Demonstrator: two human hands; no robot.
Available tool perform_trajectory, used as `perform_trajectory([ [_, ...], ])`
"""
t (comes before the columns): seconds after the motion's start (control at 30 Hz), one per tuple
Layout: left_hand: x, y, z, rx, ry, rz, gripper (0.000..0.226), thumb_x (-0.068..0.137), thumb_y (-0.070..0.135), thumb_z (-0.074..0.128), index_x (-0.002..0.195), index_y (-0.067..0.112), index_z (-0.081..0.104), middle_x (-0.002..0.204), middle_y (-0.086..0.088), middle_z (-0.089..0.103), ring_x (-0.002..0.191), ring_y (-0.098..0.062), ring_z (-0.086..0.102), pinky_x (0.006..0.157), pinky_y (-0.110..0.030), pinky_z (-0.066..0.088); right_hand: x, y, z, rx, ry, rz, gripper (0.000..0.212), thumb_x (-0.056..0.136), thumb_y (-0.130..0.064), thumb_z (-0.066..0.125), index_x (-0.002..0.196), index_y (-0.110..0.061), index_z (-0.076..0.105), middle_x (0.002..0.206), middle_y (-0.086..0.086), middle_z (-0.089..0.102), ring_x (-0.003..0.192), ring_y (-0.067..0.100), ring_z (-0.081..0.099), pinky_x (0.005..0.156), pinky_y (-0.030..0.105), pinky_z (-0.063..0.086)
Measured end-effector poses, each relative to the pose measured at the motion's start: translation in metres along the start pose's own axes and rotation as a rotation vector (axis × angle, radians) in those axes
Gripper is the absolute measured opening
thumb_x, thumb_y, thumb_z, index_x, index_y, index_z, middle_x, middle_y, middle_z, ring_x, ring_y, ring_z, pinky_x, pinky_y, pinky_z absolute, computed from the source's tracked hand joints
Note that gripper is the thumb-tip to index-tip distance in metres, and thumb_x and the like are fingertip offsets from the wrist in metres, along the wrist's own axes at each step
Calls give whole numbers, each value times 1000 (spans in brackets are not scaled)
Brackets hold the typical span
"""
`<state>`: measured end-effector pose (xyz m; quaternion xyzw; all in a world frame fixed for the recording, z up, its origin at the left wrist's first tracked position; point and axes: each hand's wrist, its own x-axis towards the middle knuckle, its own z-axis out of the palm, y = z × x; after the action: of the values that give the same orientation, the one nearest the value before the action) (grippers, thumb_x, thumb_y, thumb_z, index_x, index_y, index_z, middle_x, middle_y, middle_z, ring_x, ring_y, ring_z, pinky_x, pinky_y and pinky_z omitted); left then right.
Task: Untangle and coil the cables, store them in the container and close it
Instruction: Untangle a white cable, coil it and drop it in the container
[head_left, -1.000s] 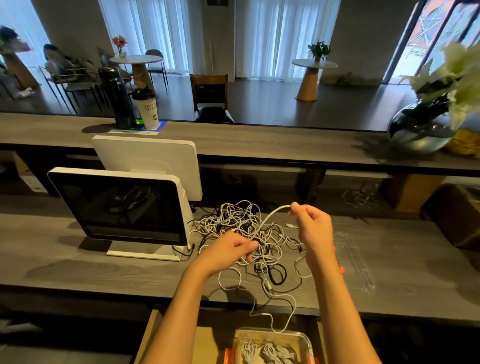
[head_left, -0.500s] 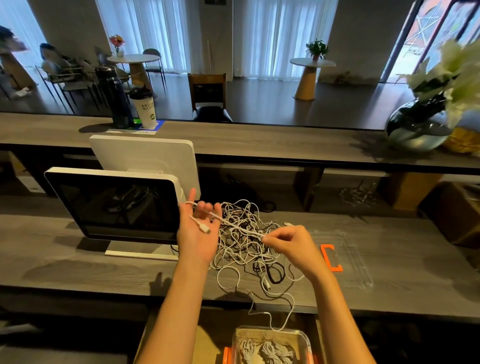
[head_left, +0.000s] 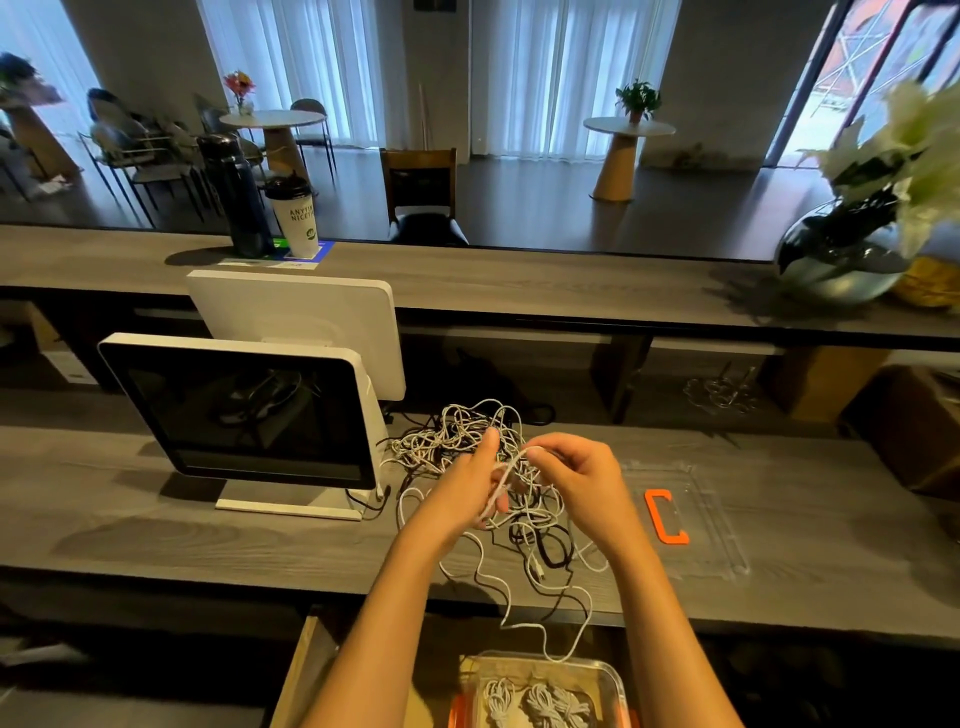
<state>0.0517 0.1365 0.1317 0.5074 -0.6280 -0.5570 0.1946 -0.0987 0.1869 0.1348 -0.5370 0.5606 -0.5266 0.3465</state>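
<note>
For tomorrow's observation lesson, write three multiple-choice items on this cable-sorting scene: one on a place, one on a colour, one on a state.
1. Where does the clear lid lie?
A. on the desk, right of the cable tangle
B. on the container
C. on the upper counter

2. What colour is the lid's clip?
A. blue
B. orange
C. green

3. What state is the container in?
A. shut and latched
B. open and bare
C. open, with coiled cables inside

Answers:
1 A: the lid lies flat on the desk beside the tangle.
2 B: the clip shows bright orange.
3 C: no lid covers it, and white coils lie inside.
</note>
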Motion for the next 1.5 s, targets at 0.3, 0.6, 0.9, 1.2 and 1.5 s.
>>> perform_trajectory([
  [0.3, -8, -2, -6, -30, -307, 97, 42, 103, 43, 48, 66, 23, 45, 54, 10, 38, 47, -8, 32, 48, -22, 28, 1, 12, -5, 7, 143, 83, 5, 82, -14, 79, 80, -19, 79, 76, -4, 76, 74, 7, 70, 67, 19, 53],
  [0.6, 6, -7, -23, -528, 295, 68, 39, 108, 35, 38, 103, 8, 65, 76, -13, 72, 76, -27, 75, 69, -36, 62, 0, 24, -18, -25, 126, 192, 10, 86, -21, 76, 77, -16, 79, 70, 3, 73, 63, 9, 63, 64, 25, 53],
  [0.9, 10, -5, -38, -1259, 420, 136, 38, 107, 35, 39, 85, 9, 56, 62, -1, 51, 53, -10, 52, 65, -29, 54, -2, 24, -25, -61, 115, 109, 9, 88, -13, 73, 83, -20, 77, 80, -2, 73, 74, 2, 65, 69, 16, 51],
  [1.2, 3, 2, -9, -2, 149, 98, 59, 103, 57, 26, 99, 16, 69, 80, -2, 66, 64, -14, 54, 60, -29, 44, 2, 4, -8, -101, 101, -68, 9, 88, -17, 73, 86, -25, 76, 84, -7, 73, 82, 6, 67, 74, 20, 53],
  [1.5, -10, 6, -10, -125, -457, 147, 45, 102, 47, 45, 67, 20, 54, 55, 5, 38, 47, -10, 33, 45, -19, 26, 4, 10, -6, -106, 122, 39, 6, 81, -24, 80, 75, -24, 78, 68, -3, 72, 62, 6, 60, 60, 22, 47],
])
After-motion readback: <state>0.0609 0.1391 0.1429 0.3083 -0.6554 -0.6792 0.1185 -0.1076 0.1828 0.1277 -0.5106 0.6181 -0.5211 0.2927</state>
